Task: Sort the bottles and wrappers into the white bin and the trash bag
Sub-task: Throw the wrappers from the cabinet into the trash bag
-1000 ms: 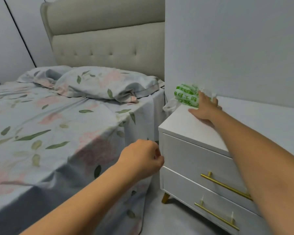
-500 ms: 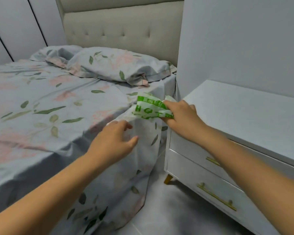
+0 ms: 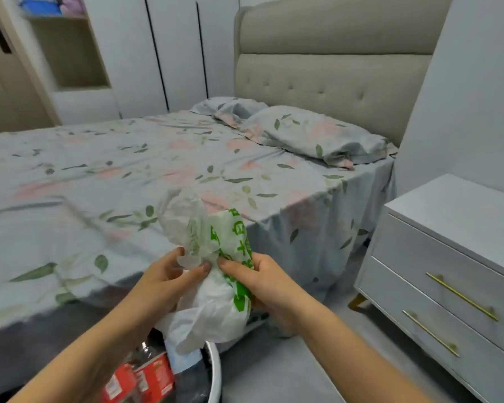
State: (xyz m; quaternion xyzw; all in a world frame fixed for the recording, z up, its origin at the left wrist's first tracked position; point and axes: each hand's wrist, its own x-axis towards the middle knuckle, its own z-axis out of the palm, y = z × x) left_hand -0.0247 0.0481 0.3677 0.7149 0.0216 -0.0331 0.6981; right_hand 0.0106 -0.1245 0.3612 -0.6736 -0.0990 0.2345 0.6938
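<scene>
Both hands hold a crumpled white plastic bag with green print (image 3: 216,257) in front of me, beside the bed. My left hand (image 3: 169,274) pinches its translucent upper part between thumb and fingers. My right hand (image 3: 259,280) grips the printed side, fingers curled round it. Below the bag, at the frame's bottom, shows the curved white rim of the bin (image 3: 215,367). Inside it lie a bottle with a red label (image 3: 146,379) and a pale blue item, partly hidden by my left forearm.
The bed (image 3: 157,170) with a floral sheet and a pillow (image 3: 312,135) fills the left and middle. A white nightstand (image 3: 448,257) with gold drawer handles stands at the right. Grey floor lies between them. Wardrobe doors and a shelf stand behind.
The bag has come off the nightstand and across to my front. My left hand has taken hold of it too. My view has swung left and pulled back, and the bin has come into sight.
</scene>
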